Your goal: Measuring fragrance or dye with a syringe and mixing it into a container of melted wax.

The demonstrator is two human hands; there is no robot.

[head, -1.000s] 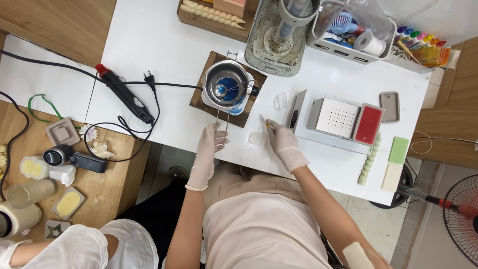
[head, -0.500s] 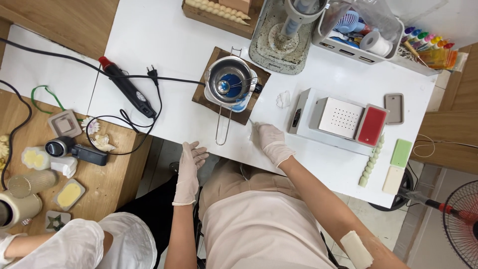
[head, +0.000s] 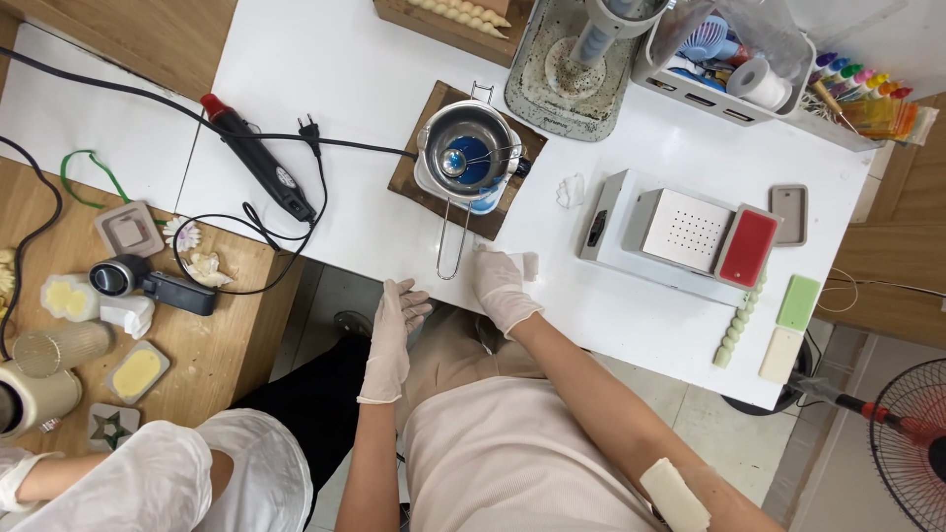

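Observation:
Both my hands wear white gloves. My right hand [head: 501, 288] lies on the white table [head: 325, 79] near its front edge and presses down on a small white wipe [head: 528, 264], just right of the pot's wire handle. My left hand [head: 396, 320] hovers at the table's front edge with its fingers loosely apart and nothing in it. Beyond my hands a metal pot [head: 471, 158] holding blue liquid stands on a brown wooden board [head: 409, 187].
A black heat gun [head: 264, 169] with its cord lies to the left. A white machine with a red block [head: 690, 232] sits to the right, with green and white bars [head: 796, 300] beyond it. Another person [head: 148, 473] sits by the wooden side table [head: 246, 325]. A fan [head: 912, 433] stands at the lower right.
My left hand has pulled back from the table top to its front edge. My right hand has moved left and nearer to me, onto the white wipe by the pot's handle.

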